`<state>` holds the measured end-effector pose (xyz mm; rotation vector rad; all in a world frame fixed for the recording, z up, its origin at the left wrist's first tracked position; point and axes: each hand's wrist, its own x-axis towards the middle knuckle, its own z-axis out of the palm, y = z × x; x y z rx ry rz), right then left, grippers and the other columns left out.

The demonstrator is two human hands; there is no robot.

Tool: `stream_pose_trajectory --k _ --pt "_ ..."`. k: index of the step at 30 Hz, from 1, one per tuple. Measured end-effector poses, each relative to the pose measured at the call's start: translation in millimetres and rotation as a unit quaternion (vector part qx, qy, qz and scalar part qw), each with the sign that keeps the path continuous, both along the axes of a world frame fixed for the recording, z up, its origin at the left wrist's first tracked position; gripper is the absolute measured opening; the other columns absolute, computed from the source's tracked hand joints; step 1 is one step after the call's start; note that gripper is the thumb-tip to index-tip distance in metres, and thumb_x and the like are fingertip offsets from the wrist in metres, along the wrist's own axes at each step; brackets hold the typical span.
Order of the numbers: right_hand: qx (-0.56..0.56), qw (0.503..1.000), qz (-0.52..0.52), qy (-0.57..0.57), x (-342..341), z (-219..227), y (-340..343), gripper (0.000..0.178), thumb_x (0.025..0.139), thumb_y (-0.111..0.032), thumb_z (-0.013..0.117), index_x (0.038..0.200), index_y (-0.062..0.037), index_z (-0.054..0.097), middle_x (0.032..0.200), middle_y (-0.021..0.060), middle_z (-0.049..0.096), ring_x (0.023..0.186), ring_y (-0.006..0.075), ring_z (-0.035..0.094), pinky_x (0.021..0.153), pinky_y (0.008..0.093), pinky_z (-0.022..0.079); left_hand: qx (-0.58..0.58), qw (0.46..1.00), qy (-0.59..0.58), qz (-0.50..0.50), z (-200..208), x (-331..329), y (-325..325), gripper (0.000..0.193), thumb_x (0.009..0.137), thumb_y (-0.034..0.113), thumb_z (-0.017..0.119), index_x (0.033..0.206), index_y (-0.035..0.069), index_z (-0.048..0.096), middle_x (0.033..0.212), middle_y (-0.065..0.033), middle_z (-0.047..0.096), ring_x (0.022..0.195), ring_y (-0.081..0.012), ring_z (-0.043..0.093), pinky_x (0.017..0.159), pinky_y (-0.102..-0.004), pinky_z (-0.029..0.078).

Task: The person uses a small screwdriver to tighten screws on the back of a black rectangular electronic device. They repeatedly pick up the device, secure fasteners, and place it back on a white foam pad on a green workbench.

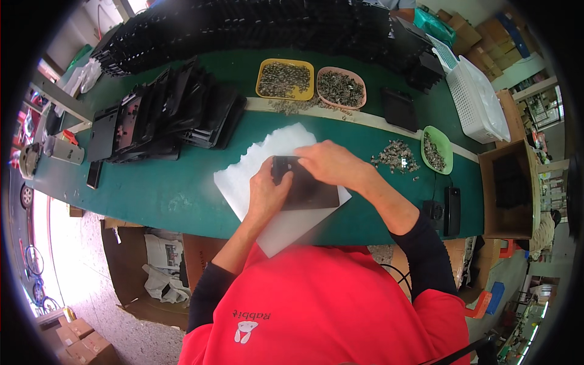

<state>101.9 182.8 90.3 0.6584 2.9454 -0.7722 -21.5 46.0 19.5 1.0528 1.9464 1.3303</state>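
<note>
A flat black plastic panel [311, 193] lies at a slant on a white foam sheet [234, 182] near the table's front edge. My left hand [266, 193] is closed around the panel's left end, the thumb lying on its upper face. At the far edge my right hand [331, 163] is closed on the panel, its fingertips near the far left corner. Anything small under those fingertips is hidden. To the right, small metal parts [396, 156] lie in a loose heap beside a green tray [448, 152] of similar parts.
Stacked black panels [176, 115] lean at the left, with long rows of black parts [255, 27] behind. A yellow tray [263, 91] and a pink tray [364, 91] hold small metal parts. A white basket [471, 100] and a cardboard box [532, 188] stand right.
</note>
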Motion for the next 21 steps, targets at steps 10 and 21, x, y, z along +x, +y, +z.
stream_pose_trajectory --k 10,21 --pt "0.017 0.956 -0.184 0.228 -30 -70 80 0.021 0.087 -0.022 0.064 0.093 -0.0029 0.069 0.093 0.0215 0.068 0.090 0.0413 0.065 0.080 0.0476 0.052 -0.041 0.987 -0.145 -0.064 -4 -21 8 0.049 0.082 0.016 0.070 0.125 -0.005 0.059 0.088 -0.0108 0.071 0.077 -0.0156 0.066 0.073 -0.0302 0.053" --pt "0.019 0.956 -0.247 0.155 -61 -76 79 0.019 0.086 -0.021 0.065 0.089 -0.0027 0.069 0.086 0.0206 0.070 0.082 0.0402 0.067 0.073 0.0496 0.053 -0.162 0.936 -0.061 -0.308 45 -57 42 0.035 0.080 0.016 0.074 0.111 0.001 0.068 0.087 -0.0124 0.071 0.074 -0.0183 0.068 0.067 -0.0319 0.053"
